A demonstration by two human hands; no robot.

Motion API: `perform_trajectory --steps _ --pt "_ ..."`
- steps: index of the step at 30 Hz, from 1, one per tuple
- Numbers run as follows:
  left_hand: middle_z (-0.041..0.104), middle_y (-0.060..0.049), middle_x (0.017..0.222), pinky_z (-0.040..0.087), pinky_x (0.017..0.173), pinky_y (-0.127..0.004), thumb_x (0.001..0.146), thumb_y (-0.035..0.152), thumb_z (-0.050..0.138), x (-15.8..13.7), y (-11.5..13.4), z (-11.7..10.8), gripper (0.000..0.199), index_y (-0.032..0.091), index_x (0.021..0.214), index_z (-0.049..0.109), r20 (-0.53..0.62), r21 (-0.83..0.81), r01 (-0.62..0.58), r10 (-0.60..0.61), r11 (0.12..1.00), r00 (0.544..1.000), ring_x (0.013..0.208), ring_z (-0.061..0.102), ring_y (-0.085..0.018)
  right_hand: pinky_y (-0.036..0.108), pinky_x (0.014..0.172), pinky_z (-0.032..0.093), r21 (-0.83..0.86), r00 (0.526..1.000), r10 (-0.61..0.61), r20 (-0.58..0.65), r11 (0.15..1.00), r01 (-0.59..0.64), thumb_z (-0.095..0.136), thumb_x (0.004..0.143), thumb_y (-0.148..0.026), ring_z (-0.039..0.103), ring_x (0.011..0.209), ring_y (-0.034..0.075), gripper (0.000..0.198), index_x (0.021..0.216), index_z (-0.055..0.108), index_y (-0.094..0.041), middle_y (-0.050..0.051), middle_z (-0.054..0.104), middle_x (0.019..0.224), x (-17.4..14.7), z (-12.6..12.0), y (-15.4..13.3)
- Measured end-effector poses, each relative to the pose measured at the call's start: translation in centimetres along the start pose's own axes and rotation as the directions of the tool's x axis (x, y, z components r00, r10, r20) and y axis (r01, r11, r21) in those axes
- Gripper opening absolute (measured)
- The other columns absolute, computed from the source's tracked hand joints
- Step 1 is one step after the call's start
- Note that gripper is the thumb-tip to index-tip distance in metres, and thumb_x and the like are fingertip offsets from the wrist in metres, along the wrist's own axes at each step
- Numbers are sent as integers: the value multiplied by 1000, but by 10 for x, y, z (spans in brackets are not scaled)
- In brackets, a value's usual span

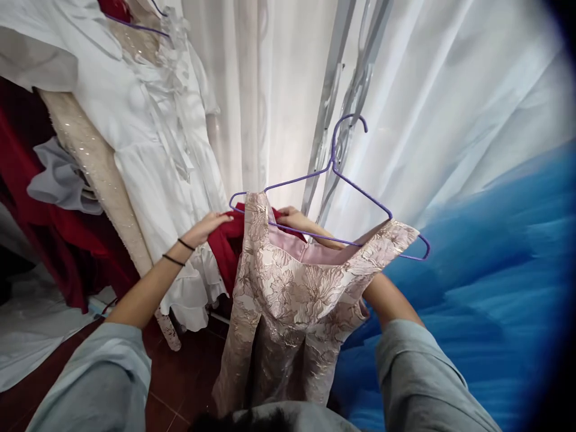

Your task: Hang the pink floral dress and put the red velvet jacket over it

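Observation:
In front of me a pink and gold floral brocade dress (310,282) hangs from a purple hanger (299,178), its hook pointing up. Behind its left shoulder strap is a piece of dark red fabric (226,246). My left hand (211,223) grips the edge of this red fabric, thumb on top. On the other side of the strap, my right hand (291,218) is closed on the red fabric too, its forearm passing behind the dress and hanger. The fingertips of my right hand are partly hidden.
White dresses (148,120), a sequined beige garment (96,174) and dark red garments (40,228) hang at the left. White curtains (288,78) and a metal frame (333,102) stand behind. Bright blue fabric (486,312) fills the right, and brown tiles (180,372) show below.

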State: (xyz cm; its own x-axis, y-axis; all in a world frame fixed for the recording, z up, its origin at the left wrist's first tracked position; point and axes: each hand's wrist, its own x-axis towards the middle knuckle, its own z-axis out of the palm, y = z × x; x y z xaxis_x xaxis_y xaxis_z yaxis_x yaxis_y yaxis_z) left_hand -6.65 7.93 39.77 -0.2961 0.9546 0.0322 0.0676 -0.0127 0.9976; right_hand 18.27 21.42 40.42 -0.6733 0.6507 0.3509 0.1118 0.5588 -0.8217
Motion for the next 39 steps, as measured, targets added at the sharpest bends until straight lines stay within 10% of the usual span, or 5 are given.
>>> perform_trajectory --steps 9,17,22,27,39 --pt "63 -1 67 52 66 -24 74 26 71 -75 135 33 15 12 73 64 -176 166 -541 564 825 806 70 63 -15 30 77 45 135 903 -358 -240 908 396 61 70 -41 58 82 18 31 86 66 -15 1 66 83 45 -17 -64" --pt "66 -3 78 50 65 -28 89 42 57 -116 39 128 24 18 88 61 383 379 -616 489 690 784 70 61 -16 27 59 37 -130 996 -92 17 987 94 54 75 -42 44 62 12 29 62 53 -16 -1 53 63 -16 -32 -56" --pt "63 -11 115 49 87 -34 80 40 65 -52 -7 82 36 19 109 59 -284 518 -548 736 657 614 103 60 -22 28 62 40 -113 998 -55 42 992 59 62 70 -35 48 65 13 20 77 60 -15 -1 57 72 -35 -43 -52" --pt "54 -3 66 41 58 -27 78 59 57 6 -18 49 43 18 67 51 -182 302 -433 497 849 848 63 51 -15 31 64 42 -135 984 -93 -153 988 73 62 71 -34 50 68 15 20 78 62 -15 1 58 75 -44 -48 -49" --pt "69 -11 109 47 91 -37 81 48 51 22 41 52 40 16 100 67 -74 390 -592 665 706 743 103 62 -24 49 108 42 -272 963 -158 -220 957 95 78 62 -46 57 121 32 75 130 59 -18 12 62 130 -114 -72 -9"
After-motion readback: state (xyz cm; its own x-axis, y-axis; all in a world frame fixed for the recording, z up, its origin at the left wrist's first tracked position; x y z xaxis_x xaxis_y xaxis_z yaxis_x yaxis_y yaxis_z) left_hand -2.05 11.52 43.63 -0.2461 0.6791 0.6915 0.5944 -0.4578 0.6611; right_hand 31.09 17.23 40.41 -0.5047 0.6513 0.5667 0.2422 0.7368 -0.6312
